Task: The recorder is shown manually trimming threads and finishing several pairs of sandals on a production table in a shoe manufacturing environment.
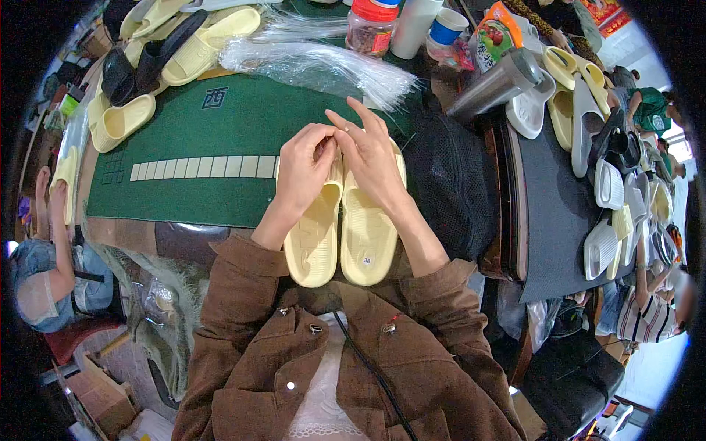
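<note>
A pair of pale yellow slide slippers stands side by side at the table's near edge, toes away from me. The left slipper (312,253) and the right slipper (365,239) touch or nearly touch; a small round white sticker lies on the right insole. My left hand (301,162) is closed in a pinch over the slippers' straps. Beside it my right hand (373,162) pinches with thumb and finger, its other fingers stretched out. The fingertips meet between the two straps. Whatever they hold is too small or hidden to make out.
A green mat (220,132) with a row of pale rectangles covers the table. Clear thin plastic strands (316,66) lie beyond my hands. More yellow and black slippers (121,123) stand far left. A jar (368,33) and a steel tumbler (496,84) stand back right; co-workers sit both sides.
</note>
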Action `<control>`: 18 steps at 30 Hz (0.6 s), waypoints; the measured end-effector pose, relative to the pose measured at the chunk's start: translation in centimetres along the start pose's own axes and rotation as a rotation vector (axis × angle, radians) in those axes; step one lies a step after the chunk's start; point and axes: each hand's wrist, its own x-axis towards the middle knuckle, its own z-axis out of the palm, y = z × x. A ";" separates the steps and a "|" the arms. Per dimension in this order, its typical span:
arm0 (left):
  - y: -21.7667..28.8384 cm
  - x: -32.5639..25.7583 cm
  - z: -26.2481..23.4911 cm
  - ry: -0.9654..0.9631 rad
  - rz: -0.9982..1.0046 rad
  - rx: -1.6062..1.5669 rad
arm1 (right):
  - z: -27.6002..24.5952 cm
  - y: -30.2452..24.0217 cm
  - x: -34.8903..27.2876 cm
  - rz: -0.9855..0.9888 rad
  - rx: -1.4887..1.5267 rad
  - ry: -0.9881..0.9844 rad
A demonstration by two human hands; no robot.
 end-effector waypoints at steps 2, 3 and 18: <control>0.0 0.0 0.0 -0.028 -0.034 -0.019 | -0.3 -0.1 -0.2 0.010 0.086 0.025; 0.0 0.0 0.0 -0.049 -0.047 -0.015 | -0.5 -0.3 -0.2 0.049 0.176 0.052; -0.2 0.2 -0.3 -0.021 0.017 0.150 | -23.1 -2.4 -8.4 0.125 1.001 0.655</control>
